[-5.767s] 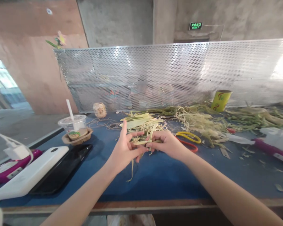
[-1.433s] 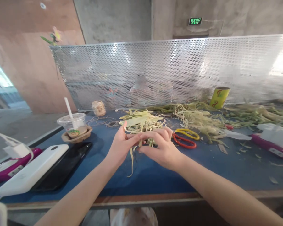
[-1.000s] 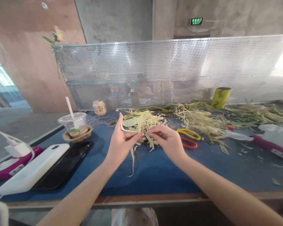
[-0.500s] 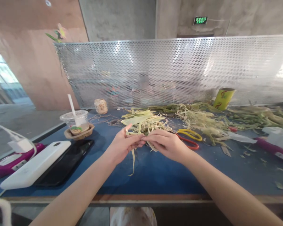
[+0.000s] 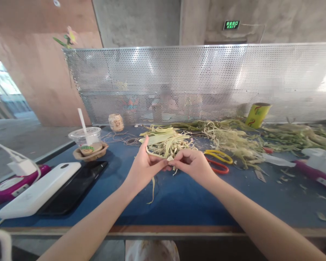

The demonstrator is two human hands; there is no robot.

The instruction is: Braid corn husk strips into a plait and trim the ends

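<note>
My left hand (image 5: 143,167) and my right hand (image 5: 193,165) meet over the blue table (image 5: 179,199), fingertips pinched together on a pale leaf strip (image 5: 153,183). The strip loops from my left thumb across to the pinch, and one end hangs down below my left hand. Just behind my hands lies a pile of cut leaf strips (image 5: 167,142). Red and yellow scissors (image 5: 218,161) lie on the table right of my right hand.
A plastic cup with a straw (image 5: 85,139), a white power bank (image 5: 38,190) on a black phone (image 5: 70,190) and a magenta device (image 5: 5,183) sit at left. More leaves (image 5: 233,139), a yellow cup (image 5: 256,114) and a perforated metal screen (image 5: 206,83) stand behind.
My hands have stayed joined on the strip while working it. My left thumb has lifted, and the strip now forms a loop between thumb and pinch.
</note>
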